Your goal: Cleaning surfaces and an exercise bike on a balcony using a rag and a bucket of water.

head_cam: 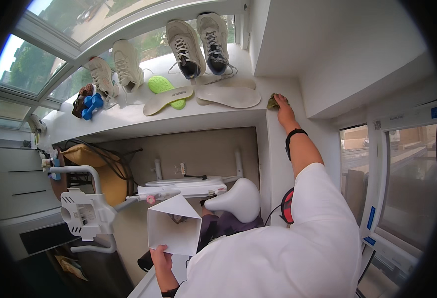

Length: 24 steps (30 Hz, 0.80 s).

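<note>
My right hand [285, 110] reaches out along the white window ledge [287, 156]. Its fingers press on a crumpled olive-green cloth [272, 102], partly hidden beneath them. Close to my body, my left hand [161, 257] grips the rim of a white open-topped bin [174, 207]. The bin tilts so that its inside shows, with some dark debris at the bottom. Left of the cloth lie pale shoe insoles [229, 96], one overlapping another. A further pale insole [168, 100] rests across a bright green insole [161, 85].
Pairs of sneakers [185, 48] and a blue dumbbell [92, 105] stand on the ledge by the windows. Below is a white exercise bike with a saddle [237, 201] and handlebar [97, 178]. A chair with a yellow cushion [110, 182] is beyond it. A glazed door [408, 178] is at right.
</note>
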{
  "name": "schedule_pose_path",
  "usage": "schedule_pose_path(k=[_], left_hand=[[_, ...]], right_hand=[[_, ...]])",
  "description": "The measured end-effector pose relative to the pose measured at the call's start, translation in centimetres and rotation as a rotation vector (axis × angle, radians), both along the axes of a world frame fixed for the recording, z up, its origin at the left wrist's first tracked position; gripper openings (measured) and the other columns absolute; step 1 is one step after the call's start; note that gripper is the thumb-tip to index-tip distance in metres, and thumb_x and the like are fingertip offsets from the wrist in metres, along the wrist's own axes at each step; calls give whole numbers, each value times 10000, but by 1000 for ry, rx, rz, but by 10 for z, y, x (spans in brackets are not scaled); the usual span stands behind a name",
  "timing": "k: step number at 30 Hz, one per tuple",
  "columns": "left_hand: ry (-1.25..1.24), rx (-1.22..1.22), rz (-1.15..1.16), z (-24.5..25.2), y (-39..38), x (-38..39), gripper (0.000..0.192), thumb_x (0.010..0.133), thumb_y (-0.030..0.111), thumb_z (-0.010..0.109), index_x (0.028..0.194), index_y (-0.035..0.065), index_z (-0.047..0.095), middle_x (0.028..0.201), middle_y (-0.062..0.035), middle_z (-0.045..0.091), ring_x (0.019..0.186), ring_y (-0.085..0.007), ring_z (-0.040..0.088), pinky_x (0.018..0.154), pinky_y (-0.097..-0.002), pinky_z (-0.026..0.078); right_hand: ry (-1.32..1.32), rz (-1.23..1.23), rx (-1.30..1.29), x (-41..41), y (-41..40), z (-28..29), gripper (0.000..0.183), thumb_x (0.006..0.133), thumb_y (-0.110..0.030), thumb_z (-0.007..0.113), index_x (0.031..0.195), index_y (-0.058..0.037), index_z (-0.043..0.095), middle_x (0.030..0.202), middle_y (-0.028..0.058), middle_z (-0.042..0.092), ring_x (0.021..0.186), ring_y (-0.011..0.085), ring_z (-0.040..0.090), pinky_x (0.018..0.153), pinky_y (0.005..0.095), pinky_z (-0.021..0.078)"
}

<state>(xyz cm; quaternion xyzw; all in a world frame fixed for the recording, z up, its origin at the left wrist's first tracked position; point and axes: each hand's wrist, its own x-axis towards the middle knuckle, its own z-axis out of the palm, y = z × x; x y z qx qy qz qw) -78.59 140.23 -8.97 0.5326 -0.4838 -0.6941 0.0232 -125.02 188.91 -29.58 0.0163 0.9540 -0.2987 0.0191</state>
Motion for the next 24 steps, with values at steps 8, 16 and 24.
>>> schedule_pose_path(k=[8,16,24], left_hand=[[142,68,107,-6,-4,7,591,679,-14,469,1263,57,407,1155,-138,513,1028,-337,569,756,-531,543],[246,229,-62,-34,4,-71,537,729,6,478,1260,19,404,1111,-169,547,981,-353,604,731,-545,569],[269,280,-526,-14,38,-165,685,719,-12,435,1368,134,271,1168,-172,502,891,-322,648,712,-459,607]], right_hand=[[-256,-15,188,51,-22,21,698,819,107,411,1438,-211,364,1504,103,300,1363,303,325,1094,365,342],[-661,-34,124,156,-18,73,393,801,-45,465,1119,-131,680,1195,147,620,1042,340,612,906,402,484],[-248,-297,-595,239,-50,184,276,841,-217,506,930,11,634,806,84,633,746,180,573,689,297,460]])
